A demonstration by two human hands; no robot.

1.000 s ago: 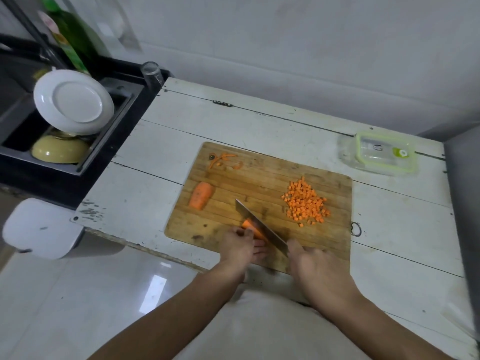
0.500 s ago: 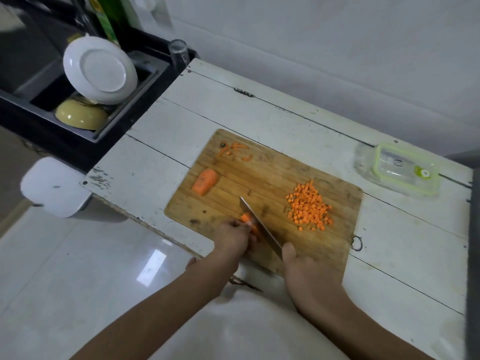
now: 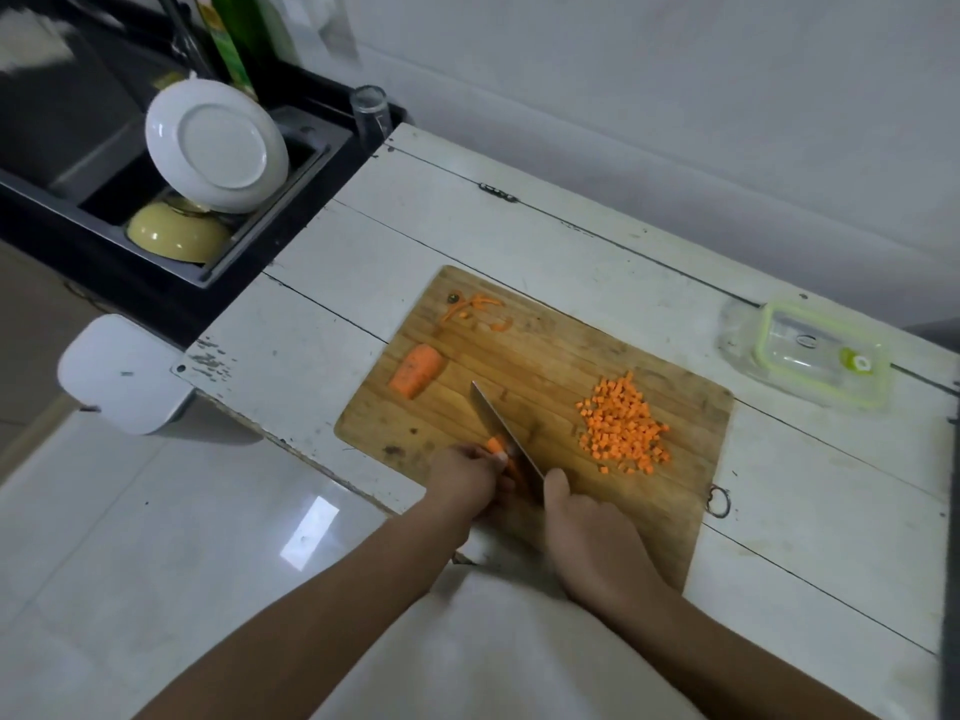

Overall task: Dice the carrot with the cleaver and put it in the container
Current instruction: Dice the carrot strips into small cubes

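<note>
On the wooden cutting board point(image 3: 561, 366), my left hand point(image 3: 465, 478) pins a small carrot piece point(image 3: 497, 446) at the board's near edge. My right hand point(image 3: 587, 537) grips the cleaver point(image 3: 501, 431), whose blade rests edge-down against that piece, tip pointing away from me. A pile of diced carrot point(image 3: 623, 423) lies on the right half of the board. A whole carrot chunk point(image 3: 415, 377) sits at the left, with peel scraps point(image 3: 475, 310) near the far left corner. The clear container point(image 3: 821, 353) with a green-rimmed lid stands on the table, right of the board.
The board lies on a white plank table point(image 3: 519, 241) against a wall. To the left is a black sink point(image 3: 104, 200) holding a white plate point(image 3: 215, 145) and a yellow bowl point(image 3: 176, 236). A glass point(image 3: 370, 111) stands at the sink's corner. A white bin point(image 3: 122, 374) sits below.
The camera view has swung to the left and down, so everything sits further right in frame. Both hands stay on the carrot piece and cleaver at the board's near edge.
</note>
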